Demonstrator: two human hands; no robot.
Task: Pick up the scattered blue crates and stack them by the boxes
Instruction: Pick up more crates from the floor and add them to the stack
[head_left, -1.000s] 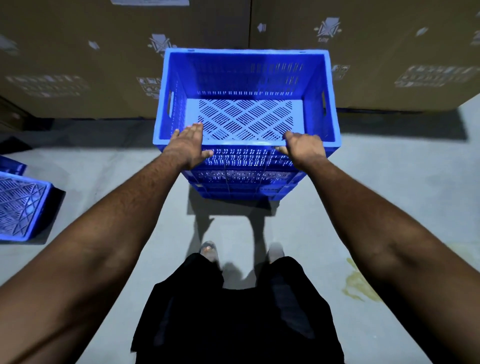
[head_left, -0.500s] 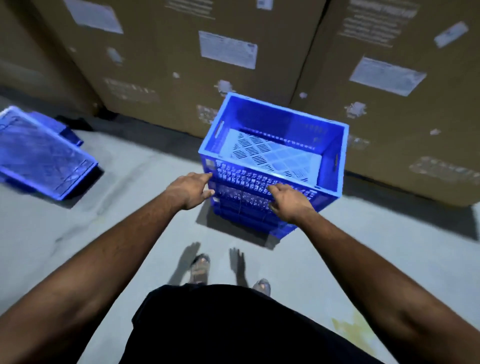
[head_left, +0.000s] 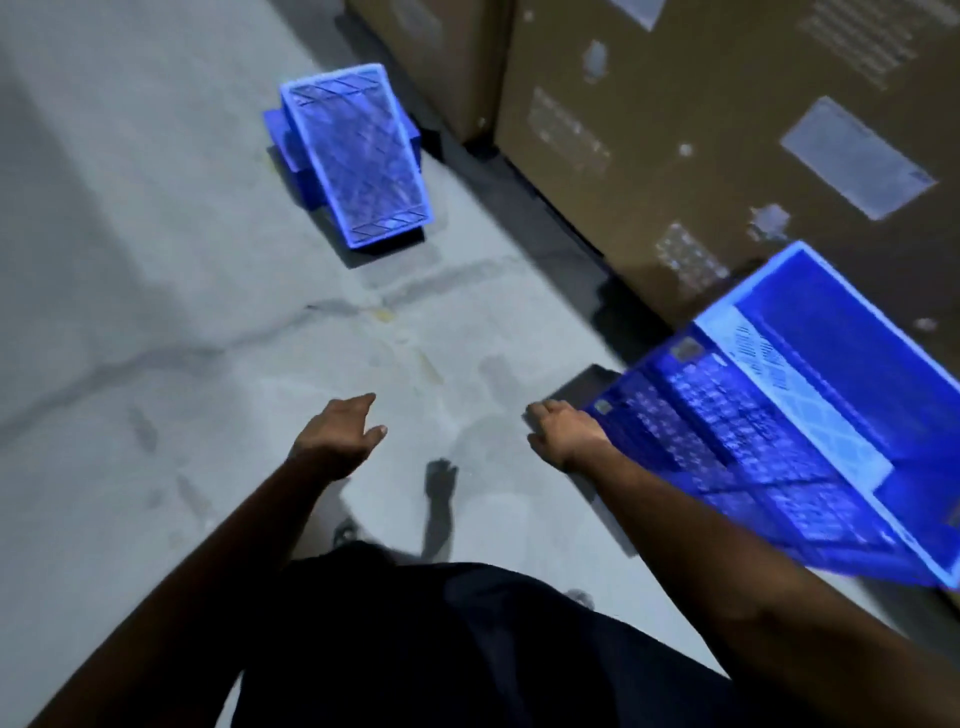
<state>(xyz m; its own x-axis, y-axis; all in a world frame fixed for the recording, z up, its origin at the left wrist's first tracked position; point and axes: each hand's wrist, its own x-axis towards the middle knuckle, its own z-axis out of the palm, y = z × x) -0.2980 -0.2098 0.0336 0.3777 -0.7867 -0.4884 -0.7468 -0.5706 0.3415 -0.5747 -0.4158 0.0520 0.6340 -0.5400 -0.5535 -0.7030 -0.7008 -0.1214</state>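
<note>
A stack of blue crates stands at the right against the big cardboard boxes, its open top showing a white perforated floor. An upturned blue crate lies on the concrete at the upper middle, leaning on another blue crate under it. My left hand hovers over the bare floor with fingers apart and nothing in it. My right hand is loosely curled, empty, right beside the stack's near corner; the blur hides whether it touches.
The grey concrete floor spreads to the left, with cracks and small stains. The cardboard boxes form a wall along the top and right. My dark clothing fills the lower middle, and a foot shows beneath it.
Both hands have come off the stacked crate's front wall. The view has swung left, so the stack slid to the right edge and the upturned crate moved toward the middle.
</note>
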